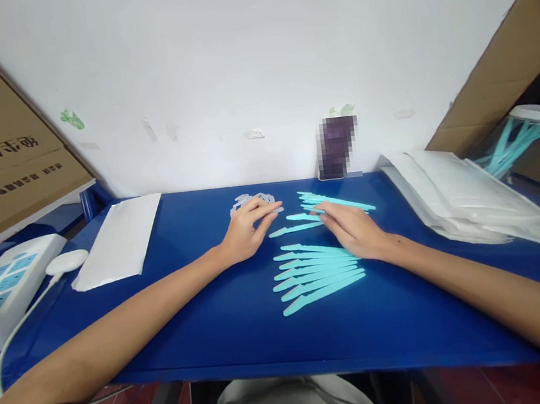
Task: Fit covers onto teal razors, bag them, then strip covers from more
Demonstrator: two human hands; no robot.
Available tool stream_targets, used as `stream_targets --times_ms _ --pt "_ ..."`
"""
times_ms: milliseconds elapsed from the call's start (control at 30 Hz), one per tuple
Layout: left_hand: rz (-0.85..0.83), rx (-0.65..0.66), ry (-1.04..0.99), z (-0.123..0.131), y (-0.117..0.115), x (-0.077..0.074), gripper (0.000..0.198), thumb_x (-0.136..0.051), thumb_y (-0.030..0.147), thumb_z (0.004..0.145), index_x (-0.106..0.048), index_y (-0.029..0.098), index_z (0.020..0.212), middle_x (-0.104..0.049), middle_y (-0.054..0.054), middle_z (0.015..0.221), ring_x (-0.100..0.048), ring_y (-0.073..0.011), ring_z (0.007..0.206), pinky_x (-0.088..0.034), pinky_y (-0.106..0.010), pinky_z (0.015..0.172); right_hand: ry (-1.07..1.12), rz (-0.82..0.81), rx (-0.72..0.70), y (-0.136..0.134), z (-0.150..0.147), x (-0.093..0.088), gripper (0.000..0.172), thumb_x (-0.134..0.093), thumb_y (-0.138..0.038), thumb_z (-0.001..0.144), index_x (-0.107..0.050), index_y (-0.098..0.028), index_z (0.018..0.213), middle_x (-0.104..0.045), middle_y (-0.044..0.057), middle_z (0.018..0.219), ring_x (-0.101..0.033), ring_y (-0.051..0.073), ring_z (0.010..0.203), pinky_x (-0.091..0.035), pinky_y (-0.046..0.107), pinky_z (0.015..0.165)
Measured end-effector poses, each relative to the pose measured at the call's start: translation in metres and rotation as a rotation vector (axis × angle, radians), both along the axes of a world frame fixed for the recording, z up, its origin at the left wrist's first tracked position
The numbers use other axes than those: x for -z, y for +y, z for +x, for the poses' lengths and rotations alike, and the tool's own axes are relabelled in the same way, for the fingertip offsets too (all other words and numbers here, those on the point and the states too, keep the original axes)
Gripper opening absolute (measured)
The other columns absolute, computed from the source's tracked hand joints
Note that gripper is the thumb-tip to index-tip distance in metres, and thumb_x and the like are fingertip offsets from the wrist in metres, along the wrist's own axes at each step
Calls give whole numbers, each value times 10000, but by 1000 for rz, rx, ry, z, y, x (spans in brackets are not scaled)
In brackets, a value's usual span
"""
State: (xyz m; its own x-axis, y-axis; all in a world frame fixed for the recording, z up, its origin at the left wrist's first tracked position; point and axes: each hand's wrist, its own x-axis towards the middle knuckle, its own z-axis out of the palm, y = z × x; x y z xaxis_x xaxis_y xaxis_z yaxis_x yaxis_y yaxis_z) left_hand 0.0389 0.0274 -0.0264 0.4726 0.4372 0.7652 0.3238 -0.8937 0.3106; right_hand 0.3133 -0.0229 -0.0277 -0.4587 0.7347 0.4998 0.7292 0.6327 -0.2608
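My left hand (246,230) rests on the blue table (214,311), its fingers pressed together on a small pale cap (275,210) beside a pile of pale caps (253,199). On a loose heap of turquoise plastic razors (335,202) lies my right hand (352,228), with fingers closed on one razor. A single razor (295,229) lies between the two hands. Nearer me, a neat fanned row of turquoise razors (316,274) lies flat on the table.
A white flat packet (119,240) lies at left, beside a white power strip (4,288) and its plug. Stacked clear bags (467,197) lie at right, near a clear tub of razors (519,140). Cardboard boxes stand at both sides. A dark phone (336,147) leans on the wall.
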Motion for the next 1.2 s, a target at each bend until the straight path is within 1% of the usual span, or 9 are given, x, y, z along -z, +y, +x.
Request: stream_targets --times_ms 100,200,433,533,633,700,867,1067,1200 --pt "10 41 -14 -1 0 1 247 -603 265 992 -744 173 1173 -749 -78 931 -684 -156 828 -542 -301 783 1 8 19 1 0 -1 304 -344 -308 1058 -587 -191 1198 -722 72 951 -662 217 787 -472 332 687" --pt "-14 49 -26 -2 0 2 205 -659 263 959 -764 168 1108 -783 -79 941 -715 -162 823 -554 -295 778 -4 37 8 1 -1 -3 303 -344 -288 1057 -579 -195 1223 -721 77 1033 -663 218 849 -475 337 723" --pt "-74 32 -57 -2 -1 -1 208 -649 303 965 -779 183 1075 -794 -93 1008 -733 -181 837 -565 -315 763 -57 107 16 2 0 -6 288 -337 -248 1046 -573 -193 1201 -722 79 1031 -657 215 836 -466 334 712" --pt "-41 51 -31 -2 -1 -2 199 -657 305 962 -774 190 1075 -796 -86 1001 -735 -186 865 -561 -330 796 -86 142 2 1 -2 -7 286 -342 -234 1041 -573 -192 1205 -723 81 1050 -659 212 838 -463 325 691" --pt "29 73 27 -2 -2 -1 189 -662 288 961 -767 201 1092 -797 -62 916 -723 -177 826 -542 -324 777 -98 174 -14 0 -4 -9 281 -349 -226 1039 -582 -189 1191 -726 82 1041 -661 205 830 -459 316 675" --pt "45 69 40 -1 -3 0 191 -657 294 965 -765 213 1100 -791 -50 874 -709 -171 792 -534 -325 765 -99 179 -20 -2 -6 -11 276 -350 -228 1040 -591 -191 1171 -729 82 1025 -659 200 814 -449 309 660" --pt "42 -4 -95 1 -3 -1 187 -658 300 963 -774 216 1083 -754 -61 910 -670 -162 810 -534 -326 772 -98 195 25 -5 -8 -13 268 -360 -209 1026 -588 -189 1166 -732 76 1013 -652 192 790 -424 302 631" --pt "24 20 -79 1 -3 -1 193 -651 300 965 -776 217 1087 -711 -53 893 -642 -154 803 -522 -306 747 -119 198 18 -4 -6 -10 278 -352 -217 1025 -593 -183 1160 -734 79 1019 -658 198 805 -427 312 638" --pt "1 2 -43 1 -4 -1 213 -635 334 975 -776 213 1079 -646 -28 799 -590 -137 725 -496 -290 704 -94 180 39 -3 -5 -8 281 -353 -221 1021 -591 -189 1166 -733 77 1036 -653 194 798 -427 312 634"
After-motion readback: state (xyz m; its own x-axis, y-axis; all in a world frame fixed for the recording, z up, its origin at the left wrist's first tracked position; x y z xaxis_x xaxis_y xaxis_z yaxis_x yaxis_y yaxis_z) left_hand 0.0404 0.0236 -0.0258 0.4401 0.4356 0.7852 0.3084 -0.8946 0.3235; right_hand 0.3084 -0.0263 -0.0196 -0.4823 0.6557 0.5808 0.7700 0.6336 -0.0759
